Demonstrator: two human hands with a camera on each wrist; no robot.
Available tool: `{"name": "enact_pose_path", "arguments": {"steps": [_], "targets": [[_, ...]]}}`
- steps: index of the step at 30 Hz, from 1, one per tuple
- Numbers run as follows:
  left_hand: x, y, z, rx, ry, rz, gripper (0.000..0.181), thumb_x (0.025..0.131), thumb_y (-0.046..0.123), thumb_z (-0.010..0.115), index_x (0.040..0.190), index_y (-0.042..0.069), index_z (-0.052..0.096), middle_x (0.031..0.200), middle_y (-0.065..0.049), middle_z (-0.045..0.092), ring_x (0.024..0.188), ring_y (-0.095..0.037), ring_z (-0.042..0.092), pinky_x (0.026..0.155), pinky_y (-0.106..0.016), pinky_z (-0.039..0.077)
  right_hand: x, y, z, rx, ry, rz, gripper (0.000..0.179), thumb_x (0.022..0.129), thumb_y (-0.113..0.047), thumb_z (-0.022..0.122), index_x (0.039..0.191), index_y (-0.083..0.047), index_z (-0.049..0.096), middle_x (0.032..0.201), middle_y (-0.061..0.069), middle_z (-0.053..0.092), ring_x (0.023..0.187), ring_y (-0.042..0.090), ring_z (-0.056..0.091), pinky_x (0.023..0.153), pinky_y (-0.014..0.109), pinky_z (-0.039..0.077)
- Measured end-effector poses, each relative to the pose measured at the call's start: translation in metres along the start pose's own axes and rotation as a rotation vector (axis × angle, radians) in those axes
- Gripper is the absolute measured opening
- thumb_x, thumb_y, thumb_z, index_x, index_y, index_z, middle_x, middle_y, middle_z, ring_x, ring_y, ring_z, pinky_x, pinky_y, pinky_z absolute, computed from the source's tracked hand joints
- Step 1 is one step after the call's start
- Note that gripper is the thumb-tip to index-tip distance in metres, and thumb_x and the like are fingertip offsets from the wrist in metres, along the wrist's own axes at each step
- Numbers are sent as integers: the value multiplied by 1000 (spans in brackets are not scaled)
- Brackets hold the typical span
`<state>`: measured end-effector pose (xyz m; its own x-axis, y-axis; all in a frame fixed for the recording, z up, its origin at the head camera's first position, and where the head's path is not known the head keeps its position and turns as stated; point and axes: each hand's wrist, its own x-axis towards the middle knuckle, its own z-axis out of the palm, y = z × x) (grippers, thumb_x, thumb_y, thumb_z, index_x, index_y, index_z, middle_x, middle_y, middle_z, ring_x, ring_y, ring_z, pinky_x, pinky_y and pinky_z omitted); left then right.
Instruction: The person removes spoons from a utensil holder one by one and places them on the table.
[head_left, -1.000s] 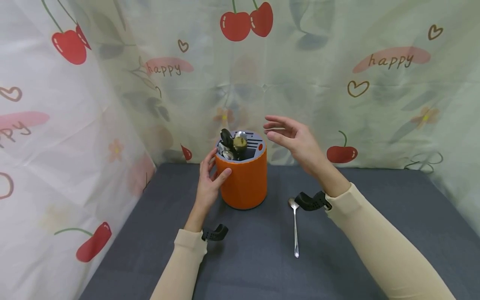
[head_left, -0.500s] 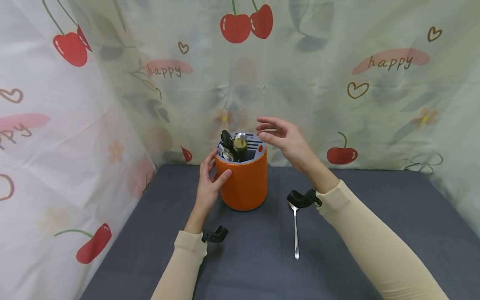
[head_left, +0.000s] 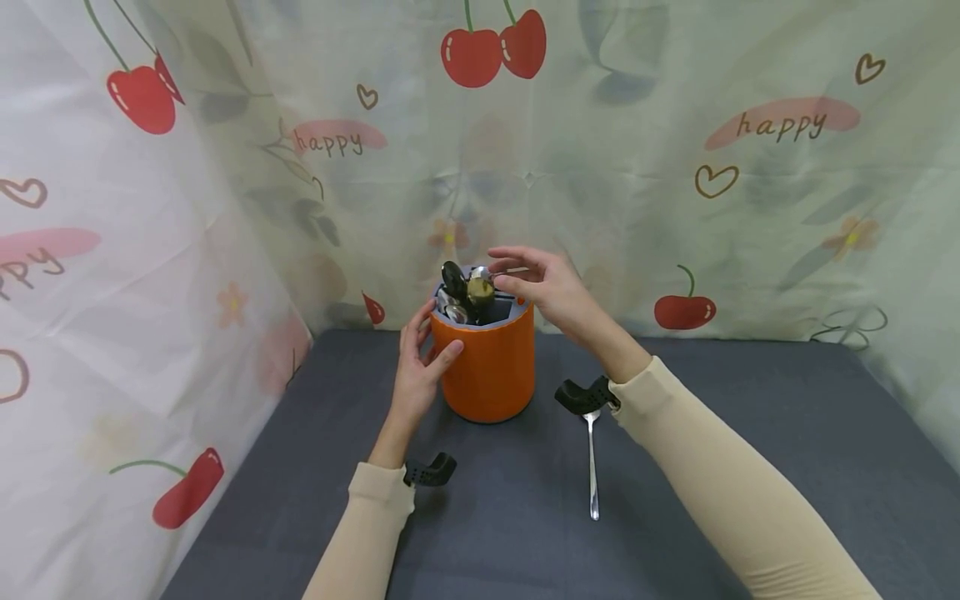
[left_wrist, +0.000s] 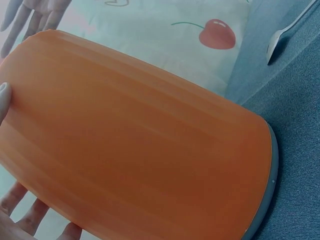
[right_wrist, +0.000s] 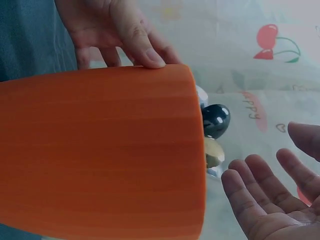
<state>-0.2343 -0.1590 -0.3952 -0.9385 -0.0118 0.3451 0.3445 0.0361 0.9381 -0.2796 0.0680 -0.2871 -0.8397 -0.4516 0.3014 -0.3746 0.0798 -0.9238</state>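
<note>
The right hand has its fingers parted from the thumb, its grip empty, just beside the utensil heads. The left hand spans the side of the orange holder, which stands upright on the worktop. A dark utensil, a gold-toned one and some silvery ones are already in it. One spoon lies outside, untouched; by that, the work looks part-way, with no utensil yet in the right grip.
</note>
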Motion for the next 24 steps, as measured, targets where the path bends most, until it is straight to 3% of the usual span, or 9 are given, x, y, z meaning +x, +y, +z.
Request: {"name": "enact_pose_path", "arguments": {"steps": [12, 19, 24], "targets": [[-1, -1, 0, 2, -4, 12, 68, 103, 12, 67, 162, 22, 35, 162, -12, 24, 154, -31, 25, 123, -57, 25, 4, 10, 6, -5, -25, 13, 48, 106, -11, 62, 152, -4, 51, 143, 24, 59, 129, 37, 58, 113, 52, 43], [0, -1, 0, 11, -4, 15, 68, 103, 13, 67, 162, 23, 35, 162, -11, 24, 154, -31, 24, 124, -57, 24, 6, 13, 12, -76, -21, 28, 47, 105, -11, 62, 152, -6, 53, 142, 20, 60, 130, 34, 56, 111, 54, 44], [0, -1, 0, 5, -5, 18, 68, 103, 12, 67, 162, 22, 34, 162, -12, 24, 155, -32, 24, 124, -57, 24, 9, 13, 18, -114, -15, 44, 46, 104, -6, 62, 149, -5, 55, 132, 20, 61, 122, 34, 58, 105, 51, 49]]}}
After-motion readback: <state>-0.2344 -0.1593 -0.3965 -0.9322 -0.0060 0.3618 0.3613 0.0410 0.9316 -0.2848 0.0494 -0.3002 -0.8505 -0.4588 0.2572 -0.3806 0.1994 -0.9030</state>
